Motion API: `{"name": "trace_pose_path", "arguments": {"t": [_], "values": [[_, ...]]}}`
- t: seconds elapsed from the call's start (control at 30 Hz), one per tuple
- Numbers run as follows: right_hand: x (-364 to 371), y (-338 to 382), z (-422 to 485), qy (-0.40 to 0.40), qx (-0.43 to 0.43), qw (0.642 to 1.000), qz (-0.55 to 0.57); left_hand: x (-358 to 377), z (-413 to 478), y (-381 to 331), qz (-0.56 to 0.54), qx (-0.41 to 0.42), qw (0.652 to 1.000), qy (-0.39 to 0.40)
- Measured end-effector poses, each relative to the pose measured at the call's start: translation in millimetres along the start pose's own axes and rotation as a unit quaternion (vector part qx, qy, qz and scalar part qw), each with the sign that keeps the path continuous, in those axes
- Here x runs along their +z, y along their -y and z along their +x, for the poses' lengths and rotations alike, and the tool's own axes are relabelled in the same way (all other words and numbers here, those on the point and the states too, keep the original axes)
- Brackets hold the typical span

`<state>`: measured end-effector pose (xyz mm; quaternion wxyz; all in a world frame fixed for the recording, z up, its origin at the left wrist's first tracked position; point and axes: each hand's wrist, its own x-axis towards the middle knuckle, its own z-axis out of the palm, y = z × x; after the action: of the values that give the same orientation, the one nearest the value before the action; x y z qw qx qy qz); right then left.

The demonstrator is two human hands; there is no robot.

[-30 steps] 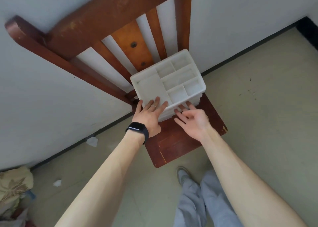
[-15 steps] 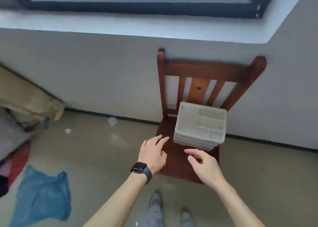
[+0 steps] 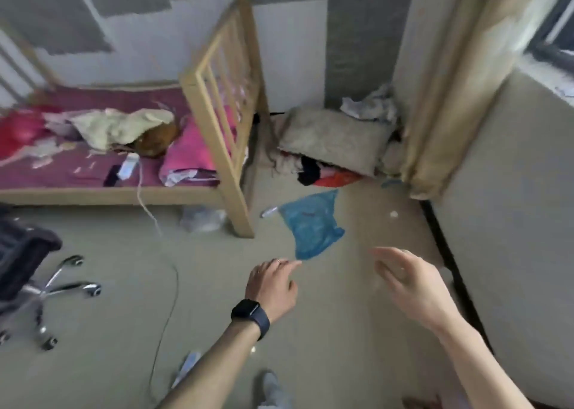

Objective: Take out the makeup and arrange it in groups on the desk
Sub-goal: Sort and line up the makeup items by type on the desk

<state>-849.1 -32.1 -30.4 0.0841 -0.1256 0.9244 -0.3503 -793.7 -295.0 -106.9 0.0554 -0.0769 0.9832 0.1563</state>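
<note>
Pale floor point(image 3: 217, 300) underfoot, a blue plastic bag point(image 3: 313, 227) flat on it beside the wooden bed point(image 3: 231, 166); a thin cable point(image 3: 170, 300) snakes across; cloth heap point(image 3: 335, 141) in the corner; wheeled chair base point(image 3: 62, 287) at left.

view: swung off the chair and white organizer, now on bed point(image 3: 93, 196) and blue bag point(image 3: 313, 225)
left hand point(image 3: 271, 284): left the organizer, loose, empty, over floor point(image 3: 124, 269)
right hand point(image 3: 410, 281): same
</note>
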Motion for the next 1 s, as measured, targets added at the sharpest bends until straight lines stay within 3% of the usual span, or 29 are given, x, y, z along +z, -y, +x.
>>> {"name": "trace_pose_path", "arguments": {"t": [0.2, 0.47, 0.63, 0.77, 1.0], "values": [[146, 201, 54, 0.188, -0.208, 0.959, -0.043, -76, -105, 195, -0.061, -0.237, 0.962, -0.122], [368, 440, 16, 0.366, -0.413, 0.829, -0.096, -120, -279, 416, -0.110, -0.470, 0.852, -0.202], [466, 551, -29, 0.425, -0.504, 0.745, -0.104, -151, -366, 498, -0.113, -0.560, 0.781, -0.250], [528, 622, -58, 0.457, -0.535, 0.705, -0.086, -171, -415, 553, -0.124, -0.607, 0.730, -0.289], [663, 745, -80, 0.500, -0.584, 0.636, -0.068, -217, -465, 694, -0.104, -0.642, 0.696, -0.302]]}}
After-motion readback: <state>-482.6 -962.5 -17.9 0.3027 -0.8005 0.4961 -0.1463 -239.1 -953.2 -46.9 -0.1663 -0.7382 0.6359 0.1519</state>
